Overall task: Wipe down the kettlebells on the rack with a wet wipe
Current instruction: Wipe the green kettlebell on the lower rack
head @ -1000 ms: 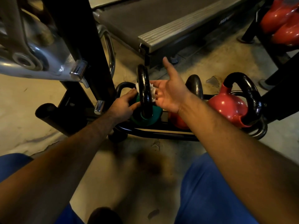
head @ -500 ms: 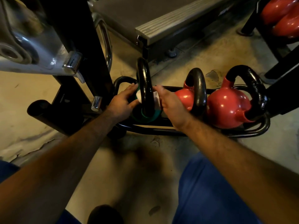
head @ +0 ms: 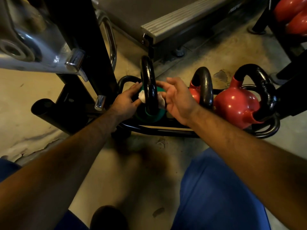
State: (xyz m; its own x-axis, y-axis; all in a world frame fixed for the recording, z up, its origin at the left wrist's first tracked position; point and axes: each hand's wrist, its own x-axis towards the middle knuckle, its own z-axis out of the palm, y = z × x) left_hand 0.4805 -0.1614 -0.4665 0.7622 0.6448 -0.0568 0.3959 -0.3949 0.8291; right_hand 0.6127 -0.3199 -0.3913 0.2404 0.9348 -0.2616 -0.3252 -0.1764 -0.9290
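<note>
A green kettlebell (head: 149,116) with a black handle (head: 148,83) sits at the left end of a low black tube rack (head: 159,130). A white wet wipe (head: 160,101) passes through the handle and shows on both sides of it. My left hand (head: 127,100) holds the wipe's left end against the handle. On the right side, my right hand (head: 178,98) pinches the other end with fingers and thumb. Two red kettlebells, a small one (head: 193,95) and a larger one (head: 235,105), stand to the right on the same rack.
A black machine post (head: 79,52) and a grey metal arm (head: 25,40) rise close on the left. A treadmill deck (head: 174,22) lies behind the rack. More red kettlebells (head: 292,15) sit on another rack at the top right. My blue-clad knees are at the bottom.
My right hand came down from an open raised pose, took the wipe's right end beside the handle, then lifted slightly. The left hand stayed at the handle's left side.
</note>
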